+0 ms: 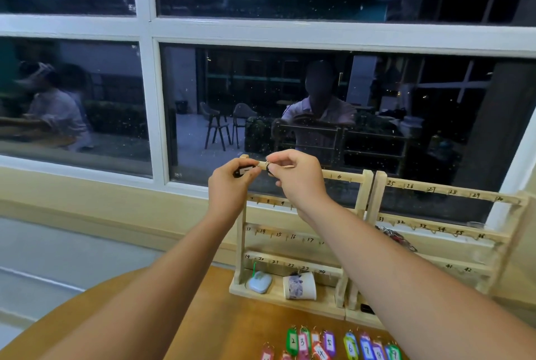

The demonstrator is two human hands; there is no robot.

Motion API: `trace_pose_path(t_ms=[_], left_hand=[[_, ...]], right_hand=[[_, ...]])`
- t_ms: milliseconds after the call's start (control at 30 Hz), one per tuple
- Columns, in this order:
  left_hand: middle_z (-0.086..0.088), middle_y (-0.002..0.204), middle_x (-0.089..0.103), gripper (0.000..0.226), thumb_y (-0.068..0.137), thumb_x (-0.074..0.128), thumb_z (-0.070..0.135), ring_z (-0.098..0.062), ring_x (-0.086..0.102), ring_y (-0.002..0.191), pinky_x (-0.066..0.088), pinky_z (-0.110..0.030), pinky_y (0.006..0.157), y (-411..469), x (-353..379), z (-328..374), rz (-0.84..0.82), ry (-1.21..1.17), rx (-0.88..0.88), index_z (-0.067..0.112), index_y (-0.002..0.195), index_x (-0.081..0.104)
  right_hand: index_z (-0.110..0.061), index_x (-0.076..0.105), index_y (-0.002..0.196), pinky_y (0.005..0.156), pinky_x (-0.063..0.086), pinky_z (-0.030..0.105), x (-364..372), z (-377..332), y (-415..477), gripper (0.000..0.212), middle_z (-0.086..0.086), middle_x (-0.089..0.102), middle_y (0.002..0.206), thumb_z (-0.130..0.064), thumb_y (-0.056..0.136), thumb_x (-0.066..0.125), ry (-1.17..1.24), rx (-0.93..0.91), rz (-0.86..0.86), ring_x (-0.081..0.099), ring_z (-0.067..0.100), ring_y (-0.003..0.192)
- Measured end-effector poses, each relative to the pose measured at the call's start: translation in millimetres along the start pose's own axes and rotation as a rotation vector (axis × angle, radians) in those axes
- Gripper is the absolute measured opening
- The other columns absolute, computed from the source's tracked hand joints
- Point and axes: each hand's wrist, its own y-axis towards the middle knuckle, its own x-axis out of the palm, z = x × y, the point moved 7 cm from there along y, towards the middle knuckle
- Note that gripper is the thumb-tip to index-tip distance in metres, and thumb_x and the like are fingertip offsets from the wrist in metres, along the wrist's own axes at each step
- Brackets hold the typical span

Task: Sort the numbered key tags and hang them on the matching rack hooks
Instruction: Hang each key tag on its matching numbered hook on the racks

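head view, and both hands are up at the top rail of the left rack (293,258), right at its left end. the left hand (229,185) has fingers closed on a dark key tag (245,171) with a pale label strip, and the right hand (295,175) is pinched shut on the ring end of it, a small dark loop pressed against the rail. so the tag is in the air between the two hands, touching or just about touching the wood. the number on it is too small to read, and the hook itself is hidden behind the fingers, so whether the ring is over it yet i cannot tell. to do this well, i'd say keep the left hand steady on the tag body so it doesn't twist, let the right hand open the ring toward the hook tip, slide it over, then lower until the hook takes the weight before either hand lets go. worth checking the written number on the rail against the label first. down on the wooden table (220,325) the other coloured tags (327,343) lie in a row near the front edge, numbers up, well apart from the rack. a paper cup (300,287) lies tipped on the rack base beside a small pale device (259,282). the right rack (441,232) stands touching the left one.
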Motion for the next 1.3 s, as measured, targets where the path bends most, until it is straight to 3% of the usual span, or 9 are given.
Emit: trace_pose_path(t_ms=[67, 233, 367, 433, 567, 700, 900, 1133, 1300], left_hand=[[0.017, 0.106, 0.079, 0.013, 0.094, 0.083, 0.025, 0.010, 0.067, 0.107, 0.057, -0.034, 0.102, -1.6, 2.8, -5.0, -0.012, 0.003, -0.014, 0.032, 0.105, 0.082], [0.018, 0.101, 0.079, 0.014, 0.093, 0.083, 0.023, 0.008, 0.069, 0.100, 0.058, -0.028, 0.092, -1.8, 5.4, -7.1, -0.001, 0.002, -0.019, 0.032, 0.104, 0.081], [0.018, 0.101, 0.080, 0.012, 0.095, 0.082, 0.023, 0.015, 0.066, 0.100, 0.051, -0.018, 0.086, -1.6, 6.0, -6.5, -0.007, -0.006, -0.005, 0.030, 0.104, 0.082], [0.018, 0.098, 0.080, 0.012, 0.095, 0.081, 0.023, 0.007, 0.070, 0.096, 0.056, -0.022, 0.086, -2.6, 6.4, -9.0, 0.008, 0.014, -0.009, 0.031, 0.104, 0.082], [0.016, 0.093, 0.080, 0.011, 0.096, 0.081, 0.023, 0.000, 0.073, 0.089, 0.062, -0.032, 0.087, -5.8, 6.5, -16.7, 0.043, 0.006, -0.061, 0.029, 0.105, 0.081], [0.006, 0.089, 0.080, 0.006, 0.099, 0.076, 0.028, -0.013, 0.075, 0.085, 0.065, -0.044, 0.085, -13.9, 7.8, -23.9, 0.014, -0.039, -0.113, 0.026, 0.102, 0.081], [0.001, 0.087, 0.081, 0.009, 0.099, 0.075, 0.030, -0.017, 0.076, 0.083, 0.063, -0.050, 0.088, -34.1, 0.0, -38.3, -0.035, -0.078, -0.176, 0.022, 0.101, 0.079], [-0.001, 0.088, 0.080, 0.008, 0.100, 0.075, 0.024, -0.014, 0.077, 0.085, 0.065, -0.038, 0.086, -66.9, -7.6, -56.5, -0.096, -0.090, -0.252, 0.020, 0.108, 0.076], [-0.001, 0.088, 0.081, 0.007, 0.100, 0.075, 0.021, -0.013, 0.077, 0.085, 0.061, -0.028, 0.079, -94.2, -12.3, -77.8, -0.150, -0.065, -0.304, 0.019, 0.107, 0.076]], right_hand=[[-0.026, 0.081, 0.100, 0.084, 0.066, 0.041, 2.1, 3.9, 2.7, 0.019, -0.009, 0.076, 0.092, -0.008, 0.097, 0.074, 0.011, 0.025, 0.007, 0.074, 0.010, 0.092], [-0.029, 0.080, 0.098, 0.083, 0.066, 0.042, 4.8, 11.4, 7.3, 0.021, -0.007, 0.077, 0.093, -0.009, 0.097, 0.075, 0.007, 0.042, 0.020, 0.075, 0.014, 0.094], [-0.027, 0.080, 0.100, 0.075, 0.065, 0.034, 4.3, 9.6, 9.2, 0.020, -0.006, 0.077, 0.094, -0.008, 0.097, 0.074, 0.018, 0.022, 0.025, 0.076, 0.014, 0.093], [-0.026, 0.080, 0.099, 0.071, 0.064, 0.029, 7.6, 10.8, 8.1, 0.020, -0.004, 0.077, 0.097, -0.006, 0.097, 0.074, 0.029, 0.036, 0.002, 0.076, 0.014, 0.095], [-0.031, 0.079, 0.092, 0.078, 0.067, 0.042, 19.4, 13.5, 8.1, 0.025, -0.009, 0.075, 0.094, -0.007, 0.096, 0.074, -0.049, 0.025, 0.014, 0.074, 0.014, 0.094], [-0.030, 0.078, 0.093, 0.081, 0.066, 0.043, 28.9, 10.0, 10.8, 0.023, -0.011, 0.073, 0.093, -0.008, 0.097, 0.073, -0.096, 0.012, 0.034, 0.073, 0.013, 0.091], [-0.022, 0.076, 0.099, 0.066, 0.068, 0.040, 40.2, 13.2, 8.1, 0.021, -0.005, 0.072, 0.095, -0.004, 0.101, 0.066, -0.126, -0.003, 0.061, 0.075, 0.012, 0.077], [-0.031, 0.069, 0.089, 0.065, 0.065, 0.046, 48.0, 12.8, -2.0, 0.030, -0.008, 0.071, 0.093, -0.006, 0.102, 0.059, -0.374, -0.109, 0.110, 0.075, 0.019, 0.078], [-0.027, 0.073, 0.095, 0.064, 0.066, 0.040, 47.0, 7.9, -13.2, 0.025, -0.010, 0.073, 0.090, -0.010, 0.105, 0.059, -0.233, -0.159, 0.083, 0.076, 0.010, 0.073]])
